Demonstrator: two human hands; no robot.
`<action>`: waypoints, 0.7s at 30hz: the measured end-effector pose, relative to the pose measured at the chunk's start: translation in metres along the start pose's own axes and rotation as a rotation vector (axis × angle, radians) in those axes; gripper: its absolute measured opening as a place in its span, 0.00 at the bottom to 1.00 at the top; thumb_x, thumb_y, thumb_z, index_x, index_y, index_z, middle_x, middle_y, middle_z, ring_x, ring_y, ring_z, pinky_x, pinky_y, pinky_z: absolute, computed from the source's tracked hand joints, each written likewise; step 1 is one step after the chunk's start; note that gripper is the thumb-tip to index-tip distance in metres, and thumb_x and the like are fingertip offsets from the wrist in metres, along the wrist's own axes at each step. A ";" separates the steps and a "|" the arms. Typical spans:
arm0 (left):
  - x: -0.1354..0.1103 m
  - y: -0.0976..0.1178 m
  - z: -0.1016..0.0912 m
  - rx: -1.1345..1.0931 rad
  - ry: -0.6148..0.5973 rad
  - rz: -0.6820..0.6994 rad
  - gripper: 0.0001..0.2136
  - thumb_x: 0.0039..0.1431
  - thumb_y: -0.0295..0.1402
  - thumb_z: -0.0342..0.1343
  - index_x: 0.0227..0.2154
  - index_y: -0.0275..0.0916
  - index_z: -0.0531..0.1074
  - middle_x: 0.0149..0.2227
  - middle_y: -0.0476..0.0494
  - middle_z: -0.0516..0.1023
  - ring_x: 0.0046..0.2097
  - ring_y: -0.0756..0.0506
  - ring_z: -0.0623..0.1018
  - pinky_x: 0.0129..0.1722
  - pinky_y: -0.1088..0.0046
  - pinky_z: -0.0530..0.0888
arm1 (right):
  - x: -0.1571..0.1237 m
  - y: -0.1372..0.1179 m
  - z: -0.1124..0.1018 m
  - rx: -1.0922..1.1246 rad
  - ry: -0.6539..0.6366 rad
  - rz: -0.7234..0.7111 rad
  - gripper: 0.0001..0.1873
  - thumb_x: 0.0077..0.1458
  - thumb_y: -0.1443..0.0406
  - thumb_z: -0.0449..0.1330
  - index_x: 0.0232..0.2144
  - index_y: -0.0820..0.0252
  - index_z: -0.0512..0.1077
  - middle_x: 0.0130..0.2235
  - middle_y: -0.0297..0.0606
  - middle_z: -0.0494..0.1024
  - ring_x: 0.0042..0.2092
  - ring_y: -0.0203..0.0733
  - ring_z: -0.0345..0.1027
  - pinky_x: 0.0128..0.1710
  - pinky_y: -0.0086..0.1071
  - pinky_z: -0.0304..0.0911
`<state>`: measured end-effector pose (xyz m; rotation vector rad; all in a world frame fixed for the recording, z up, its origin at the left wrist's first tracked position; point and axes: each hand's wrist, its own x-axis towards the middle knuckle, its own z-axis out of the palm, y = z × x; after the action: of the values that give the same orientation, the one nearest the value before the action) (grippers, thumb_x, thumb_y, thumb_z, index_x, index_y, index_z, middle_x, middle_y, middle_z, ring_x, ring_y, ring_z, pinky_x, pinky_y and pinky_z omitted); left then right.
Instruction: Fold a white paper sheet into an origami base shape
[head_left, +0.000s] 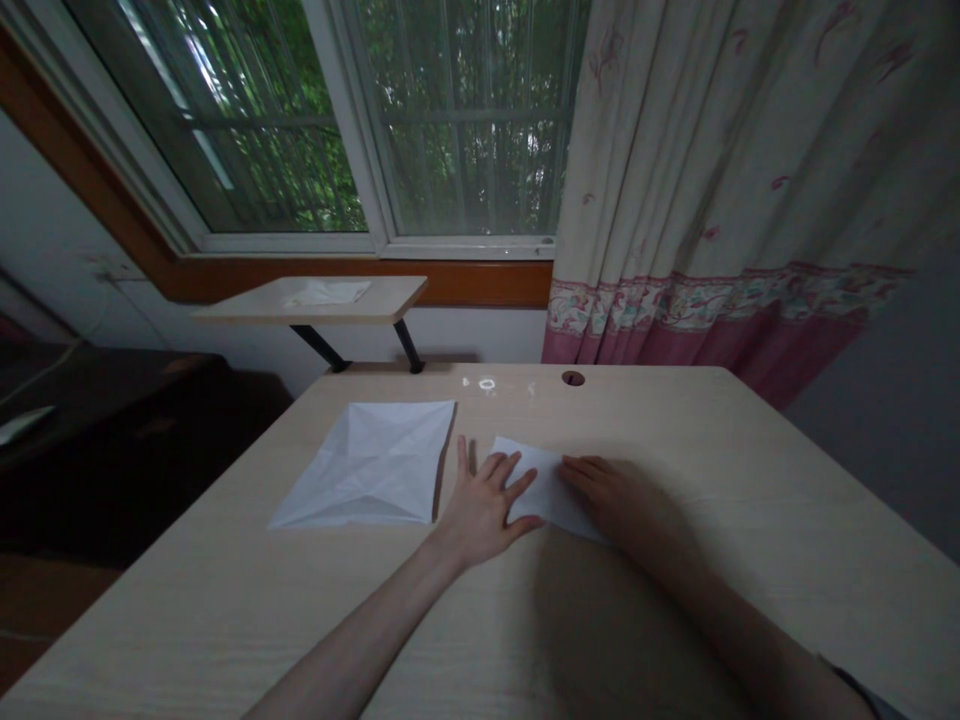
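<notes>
A small folded white paper point(541, 478) lies on the light wooden desk point(675, 450), between my two hands. My left hand point(484, 500) rests flat with fingers spread, its fingertips on the paper's left part. My right hand point(611, 495) lies palm down on the paper's right side, fingers stretched toward the middle and pressing it. To the left, a larger creased white sheet point(371, 462) lies flat on the desk, just beside my left thumb.
A round cable hole point(573, 378) sits near the desk's far edge. A small raised shelf point(315, 299) on black brackets stands behind the desk under the window. A patterned curtain point(735, 180) hangs at the right. Dark furniture point(97, 430) is at the left.
</notes>
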<state>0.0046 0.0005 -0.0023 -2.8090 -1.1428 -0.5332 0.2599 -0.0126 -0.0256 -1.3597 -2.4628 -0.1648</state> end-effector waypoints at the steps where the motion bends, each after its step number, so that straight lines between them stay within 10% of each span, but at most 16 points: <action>1: 0.000 -0.002 0.001 -0.020 -0.019 0.017 0.27 0.63 0.56 0.51 0.60 0.48 0.67 0.63 0.38 0.68 0.63 0.33 0.68 0.64 0.31 0.37 | 0.000 -0.002 0.000 0.000 -0.005 0.010 0.26 0.57 0.78 0.52 0.53 0.57 0.74 0.54 0.44 0.78 0.53 0.47 0.73 0.53 0.42 0.71; 6: 0.002 -0.009 0.008 -0.120 -0.080 0.118 0.24 0.66 0.49 0.52 0.59 0.44 0.68 0.62 0.41 0.70 0.64 0.41 0.68 0.67 0.53 0.58 | 0.000 -0.010 0.004 0.020 0.008 0.019 0.21 0.62 0.73 0.51 0.53 0.61 0.75 0.55 0.46 0.77 0.55 0.49 0.73 0.54 0.45 0.70; 21: 0.004 -0.008 0.000 -0.136 0.040 0.301 0.12 0.70 0.37 0.49 0.41 0.42 0.78 0.39 0.48 0.84 0.44 0.48 0.82 0.65 0.64 0.64 | -0.003 -0.009 -0.005 0.213 -0.121 -0.051 0.29 0.61 0.58 0.60 0.61 0.65 0.67 0.63 0.53 0.67 0.66 0.57 0.56 0.62 0.54 0.60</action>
<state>0.0015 0.0088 -0.0013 -2.9908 -0.6804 -0.6560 0.2551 -0.0207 -0.0209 -1.2500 -2.5296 0.1694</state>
